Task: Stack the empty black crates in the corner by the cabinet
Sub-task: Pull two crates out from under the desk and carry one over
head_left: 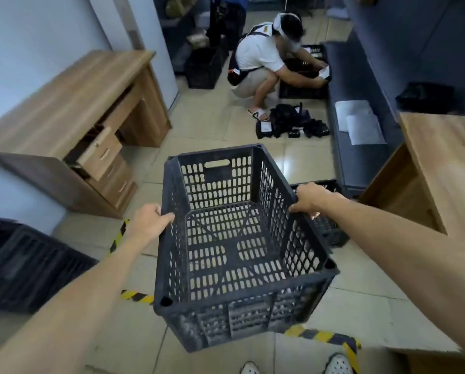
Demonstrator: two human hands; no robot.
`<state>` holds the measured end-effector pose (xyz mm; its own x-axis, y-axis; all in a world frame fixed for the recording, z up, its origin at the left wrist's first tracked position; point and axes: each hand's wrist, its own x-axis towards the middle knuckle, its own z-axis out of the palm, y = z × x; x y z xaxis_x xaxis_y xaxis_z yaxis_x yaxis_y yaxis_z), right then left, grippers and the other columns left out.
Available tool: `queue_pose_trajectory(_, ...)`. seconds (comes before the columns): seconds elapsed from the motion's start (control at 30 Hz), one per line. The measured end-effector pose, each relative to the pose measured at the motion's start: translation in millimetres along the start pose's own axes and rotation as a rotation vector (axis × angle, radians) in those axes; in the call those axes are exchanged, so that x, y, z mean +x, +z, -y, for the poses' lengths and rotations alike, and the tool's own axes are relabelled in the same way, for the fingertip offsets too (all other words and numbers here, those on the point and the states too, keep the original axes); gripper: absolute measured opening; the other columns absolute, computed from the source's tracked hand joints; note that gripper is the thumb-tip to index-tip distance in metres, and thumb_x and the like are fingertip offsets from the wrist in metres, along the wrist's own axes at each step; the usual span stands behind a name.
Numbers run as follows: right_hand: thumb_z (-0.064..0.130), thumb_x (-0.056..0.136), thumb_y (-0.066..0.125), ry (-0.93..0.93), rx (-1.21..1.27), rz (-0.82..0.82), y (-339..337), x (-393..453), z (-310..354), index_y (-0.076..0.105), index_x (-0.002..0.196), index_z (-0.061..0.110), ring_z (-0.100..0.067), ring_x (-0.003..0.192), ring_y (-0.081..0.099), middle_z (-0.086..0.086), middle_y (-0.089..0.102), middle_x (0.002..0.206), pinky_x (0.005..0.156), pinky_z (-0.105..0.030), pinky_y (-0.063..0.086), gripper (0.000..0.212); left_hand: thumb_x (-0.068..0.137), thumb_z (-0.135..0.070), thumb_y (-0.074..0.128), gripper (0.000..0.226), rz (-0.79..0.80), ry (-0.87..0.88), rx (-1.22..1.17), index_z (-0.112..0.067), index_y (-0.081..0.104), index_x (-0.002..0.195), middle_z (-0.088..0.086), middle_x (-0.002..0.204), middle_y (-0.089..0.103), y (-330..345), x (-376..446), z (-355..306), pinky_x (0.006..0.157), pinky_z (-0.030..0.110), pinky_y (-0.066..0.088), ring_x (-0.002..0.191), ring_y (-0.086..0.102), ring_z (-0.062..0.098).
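Held nearest the camera, clear of the tiled floor, is an empty black perforated plastic crate (239, 238), carried level between both arms. Left hand (147, 221) grips its left rim, fingers curled over the edge; right hand (311, 199) clamps the right rim likewise. Another black slatted crate (23, 268) lies low at left; a second sits behind the right hand (331, 228). Judgement: carry step in hand. Next move calls for aligning corners over a standing crate before lowering.
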<state>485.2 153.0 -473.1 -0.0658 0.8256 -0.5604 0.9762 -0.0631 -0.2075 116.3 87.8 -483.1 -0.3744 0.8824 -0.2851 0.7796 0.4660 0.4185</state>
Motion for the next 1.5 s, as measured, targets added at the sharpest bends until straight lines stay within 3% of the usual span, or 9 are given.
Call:
queue_pose_trajectory(0.23,0.024,0.090,0.067,-0.172,-0.064,-0.028,-18,-11,97,0.044,0.067,0.015,-0.002,0.027,0.052,-0.003,0.059,0.062,0.033,-0.015,0.038,0.034,0.078,-0.035,0.065,0.034,-0.080,-0.102,-0.059,-0.018,0.039,0.063,0.000,0.058,0.042,-64,-13,72,0.060,0.030,0.037,0.057,0.049,0.022)
queue_pose_trajectory(0.6,0.026,0.093,0.062,-0.373,-0.266,0.088,-8,43,176,0.059,0.105,0.002,-0.007,0.038,0.056,-0.002,0.058,0.066,0.035,-0.017,0.039,0.027,0.083,-0.029,0.069,0.044,-0.075,-0.282,-0.018,-0.017,0.035,0.059,0.000,0.054,0.035,-80,-11,137,0.058,0.030,0.033,0.051,0.043,0.022)
queue_pose_trajectory(0.7,0.025,0.093,0.062,-0.424,-0.285,0.122,-13,70,192,0.056,0.097,0.009,-0.001,0.026,0.051,0.001,0.056,0.061,0.031,-0.015,0.038,0.017,0.080,-0.029,0.070,0.039,-0.065,-0.344,-0.024,-0.016,0.039,0.059,0.001,0.055,0.039,-89,0,136,0.059,0.031,0.034,0.052,0.044,0.021)
queue_pose_trajectory(0.93,0.026,0.093,0.063,-0.495,-0.317,0.131,-32,124,239,0.051,0.093,0.013,-0.006,0.042,0.053,0.004,0.051,0.062,0.039,-0.019,0.038,0.017,0.077,-0.030,0.069,0.035,-0.091,-0.426,-0.053,-0.016,0.042,0.060,0.002,0.058,0.043,-103,28,136,0.061,0.031,0.034,0.057,0.046,0.022)
queue_pose_trajectory(1.07,0.016,0.095,0.059,-0.501,-0.254,0.190,-38,130,292,0.043,0.085,0.016,0.001,0.027,0.049,0.004,0.048,0.066,0.030,-0.012,0.034,0.019,0.072,-0.031,0.069,0.035,-0.102,-0.479,-0.078,-0.018,0.040,0.059,0.003,0.059,0.044,-123,32,163,0.060,0.033,0.036,0.058,0.047,0.022)
queue_pose_trajectory(1.13,0.021,0.095,0.059,-0.544,-0.307,0.166,-35,134,330,0.053,0.092,0.010,0.001,0.040,0.058,0.002,0.054,0.072,0.042,-0.015,0.042,0.013,0.071,-0.031,0.069,0.033,-0.132,-0.505,-0.093,-0.017,0.041,0.059,0.002,0.059,0.045,-140,34,185,0.060,0.032,0.037,0.059,0.049,0.023)
queue_pose_trajectory(1.2,0.030,0.095,0.057,-0.625,-0.411,0.113,-29,138,371,0.056,0.118,0.003,-0.017,0.087,0.068,-0.009,0.065,0.100,0.072,-0.023,0.050,0.035,0.072,-0.032,0.070,0.029,-0.154,-0.522,-0.100,-0.015,0.047,0.063,0.003,0.063,0.051,-161,37,212,0.060,0.031,0.039,0.063,0.055,0.024)
queue_pose_trajectory(1.27,0.034,0.096,0.054,-0.689,-0.471,0.056,-20,140,414,0.054,0.125,0.003,-0.029,0.109,0.060,-0.014,0.062,0.122,0.092,-0.031,0.047,0.043,0.074,-0.032,0.069,0.030,-0.164,-0.533,-0.098,-0.014,0.049,0.062,0.003,0.063,0.053,-182,41,244,0.059,0.030,0.038,0.064,0.055,0.022)
queue_pose_trajectory(1.5,0.031,0.095,0.056,-0.794,-0.496,0.016,3,120,585,0.052,0.126,0.005,-0.028,0.110,0.059,-0.013,0.060,0.124,0.090,-0.033,0.046,0.041,0.078,-0.027,0.070,0.034,-0.196,-0.576,-0.163,-0.013,0.046,0.060,0.005,0.061,0.048,-276,58,374,0.060,0.031,0.038,0.061,0.050,0.021)
